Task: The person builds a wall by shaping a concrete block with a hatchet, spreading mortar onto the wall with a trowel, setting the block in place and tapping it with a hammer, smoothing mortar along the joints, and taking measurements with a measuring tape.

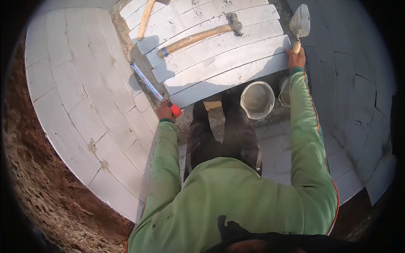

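Note:
My left hand (164, 111) is closed around a red tape measure (175, 110) at the left end of the nearest white block. Its blade (146, 82) is pulled out, pointing up and left along the gap beside the left wall. At the right end of the block row, my right hand (296, 58) grips the wooden handle of a trowel (300, 23), whose blade points away from me and has mortar on it. Between the hands lie rows of long white blocks (228, 69). A hammer (200, 39) with a wooden handle rests on them.
A second wooden handle (145, 19) lies at the top left. A bucket of grey mortar (257, 100) stands by my legs, another bucket (285, 92) beside it. White block walls rise left (80, 76) and right (350, 84). Bare soil (46, 185) lies outside the left wall.

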### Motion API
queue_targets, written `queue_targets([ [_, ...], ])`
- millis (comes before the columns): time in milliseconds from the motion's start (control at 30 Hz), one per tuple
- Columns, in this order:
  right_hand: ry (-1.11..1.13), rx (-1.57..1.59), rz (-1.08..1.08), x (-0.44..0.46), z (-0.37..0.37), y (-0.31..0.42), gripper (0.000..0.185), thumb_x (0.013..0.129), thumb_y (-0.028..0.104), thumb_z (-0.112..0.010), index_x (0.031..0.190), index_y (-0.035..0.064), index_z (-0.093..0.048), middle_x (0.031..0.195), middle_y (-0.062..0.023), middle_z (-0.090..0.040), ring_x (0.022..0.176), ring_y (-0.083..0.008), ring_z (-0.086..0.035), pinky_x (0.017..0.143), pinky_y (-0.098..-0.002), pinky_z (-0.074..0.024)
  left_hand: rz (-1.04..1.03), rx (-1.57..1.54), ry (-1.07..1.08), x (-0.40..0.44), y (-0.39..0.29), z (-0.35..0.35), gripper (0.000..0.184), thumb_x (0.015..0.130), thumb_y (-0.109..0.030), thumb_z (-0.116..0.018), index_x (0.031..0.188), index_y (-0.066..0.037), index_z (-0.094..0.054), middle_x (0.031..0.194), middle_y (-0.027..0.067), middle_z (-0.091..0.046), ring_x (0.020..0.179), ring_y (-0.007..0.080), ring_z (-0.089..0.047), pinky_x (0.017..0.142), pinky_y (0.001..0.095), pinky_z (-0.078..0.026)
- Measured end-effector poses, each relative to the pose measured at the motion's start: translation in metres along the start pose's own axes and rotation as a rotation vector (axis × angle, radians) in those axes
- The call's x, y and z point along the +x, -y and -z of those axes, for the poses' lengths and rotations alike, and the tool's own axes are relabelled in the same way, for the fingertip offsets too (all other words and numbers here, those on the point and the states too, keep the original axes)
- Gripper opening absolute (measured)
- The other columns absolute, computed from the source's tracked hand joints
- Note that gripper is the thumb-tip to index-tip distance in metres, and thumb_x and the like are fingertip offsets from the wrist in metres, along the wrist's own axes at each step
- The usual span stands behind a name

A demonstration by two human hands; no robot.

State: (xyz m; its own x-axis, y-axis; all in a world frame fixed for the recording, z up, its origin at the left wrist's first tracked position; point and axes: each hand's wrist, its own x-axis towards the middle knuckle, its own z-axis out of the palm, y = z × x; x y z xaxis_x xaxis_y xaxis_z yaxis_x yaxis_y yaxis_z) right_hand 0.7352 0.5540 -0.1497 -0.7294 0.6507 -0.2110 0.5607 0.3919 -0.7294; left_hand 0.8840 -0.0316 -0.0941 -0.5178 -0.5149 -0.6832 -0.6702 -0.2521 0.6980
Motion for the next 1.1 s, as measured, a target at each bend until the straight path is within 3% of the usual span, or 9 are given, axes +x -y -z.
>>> queue_targets([
  [167, 0.055, -0.009, 0.002, 0.006, -0.008, -0.017, 0.055, 0.073, 0.032, -0.084, 0.112, 0.0003, -0.064, 0.103, -0.0170, -0.070, 0.094, -0.0317, -0.067, 0.087, -0.0418, -0.0504, 0.034, 0.255, -0.143, 0.038, 0.037, 0.016, 0.026, 0.103, -0.016, -0.048, 0.110, 0.003, -0.064, 0.091, 0.0135, -0.069, 0.077, 0.0217, -0.067, 0.067, 0.0387, -0.053],
  [333, -0.007, -0.137, -0.024, -0.016, -0.001, -0.013, 0.066, 0.077, 0.042, -0.084, 0.121, -0.0016, -0.061, 0.106, -0.0173, -0.068, 0.098, -0.0313, -0.066, 0.091, -0.0410, -0.0495, -0.132, 1.161, -0.156, 0.051, 0.104, 0.033, 0.035, 0.099, -0.019, -0.049, 0.121, 0.006, -0.061, 0.108, 0.0278, -0.067, 0.096, 0.0409, -0.067, 0.083, 0.0478, -0.052],
  [400, -0.025, -0.083, -0.020, -0.022, 0.002, -0.019, 0.067, 0.078, 0.041, -0.085, 0.122, -0.0028, -0.061, 0.107, -0.0167, -0.068, 0.098, -0.0305, -0.066, 0.091, -0.0408, -0.0490, -0.151, 1.293, -0.181, 0.052, 0.124, 0.030, 0.038, 0.099, -0.021, -0.050, 0.124, 0.006, -0.060, 0.114, 0.0307, -0.066, 0.102, 0.0441, -0.066, 0.089, 0.0486, -0.051],
  [500, -0.050, 0.031, -0.019, -0.031, 0.018, -0.017, 0.061, 0.080, 0.037, -0.084, 0.120, -0.0034, -0.061, 0.105, -0.0139, -0.067, 0.094, -0.0276, -0.064, 0.089, -0.0395, -0.0490, -0.049, 0.863, -0.309, 0.008, 0.127, 0.027, 0.042, 0.099, -0.021, -0.050, 0.129, 0.007, -0.057, 0.122, 0.0291, -0.063, 0.107, 0.0408, -0.064, 0.093, 0.0458, -0.050],
  [567, -0.025, 0.073, -0.052, -0.055, 0.050, -0.001, 0.054, 0.083, 0.033, -0.083, 0.117, -0.0025, -0.061, 0.102, -0.0111, -0.066, 0.090, -0.0240, -0.062, 0.085, -0.0375, -0.0489, 0.069, 0.201, -0.420, -0.070, 0.052, 0.002, 0.042, 0.100, -0.020, -0.049, 0.131, 0.006, -0.055, 0.123, 0.0256, -0.063, 0.109, 0.0362, -0.063, 0.093, 0.0439, -0.050],
  [633, 0.020, 0.095, -0.090, -0.075, 0.097, 0.062, 0.046, 0.085, 0.030, -0.081, 0.113, -0.0006, -0.062, 0.100, -0.0078, -0.065, 0.087, -0.0194, -0.061, 0.081, -0.0349, -0.0486, 0.042, -0.008, -0.281, -0.122, 0.008, 0.015, 0.033, 0.101, -0.017, -0.048, 0.125, 0.004, -0.058, 0.112, 0.0141, -0.065, 0.097, 0.0251, -0.064, 0.085, 0.0371, -0.051],
  [700, 0.065, 0.141, -0.116, -0.091, 0.136, 0.106, 0.039, 0.087, 0.026, -0.080, 0.110, 0.0011, -0.062, 0.098, -0.0052, -0.063, 0.085, -0.0157, -0.059, 0.078, -0.0325, -0.0476, 0.073, 0.053, -0.259, -0.161, -0.040, 0.029, 0.020, 0.102, -0.012, -0.047, 0.113, -0.001, -0.060, 0.095, 0.0032, -0.060, 0.083, 0.0132, -0.058, 0.072, 0.0307, -0.049],
  [800, 0.093, 0.202, -0.115, -0.091, 0.163, 0.139, 0.034, 0.088, 0.023, -0.079, 0.109, 0.0025, -0.062, 0.096, -0.0031, -0.063, 0.084, -0.0127, -0.058, 0.077, -0.0304, -0.0470, -0.002, -0.018, -0.236, -0.199, -0.118, 0.015, 0.013, 0.103, -0.010, -0.047, 0.104, -0.005, -0.059, 0.084, -0.0023, -0.050, 0.072, 0.0071, -0.049, 0.062, 0.0276, -0.043],
  [1100, 0.086, 0.173, 0.039, -0.032, 0.095, 0.176, 0.049, 0.081, 0.026, -0.083, 0.114, -0.0041, -0.061, 0.098, -0.0093, -0.066, 0.084, -0.0181, -0.062, 0.078, -0.0341, -0.0502, -0.325, 0.202, -0.087, -0.074, -0.164, 0.030, 0.016, 0.102, -0.011, -0.049, 0.099, 0.001, -0.060, 0.072, -0.0013, -0.049, 0.062, 0.0091, -0.043, 0.057, 0.0302, -0.039],
])
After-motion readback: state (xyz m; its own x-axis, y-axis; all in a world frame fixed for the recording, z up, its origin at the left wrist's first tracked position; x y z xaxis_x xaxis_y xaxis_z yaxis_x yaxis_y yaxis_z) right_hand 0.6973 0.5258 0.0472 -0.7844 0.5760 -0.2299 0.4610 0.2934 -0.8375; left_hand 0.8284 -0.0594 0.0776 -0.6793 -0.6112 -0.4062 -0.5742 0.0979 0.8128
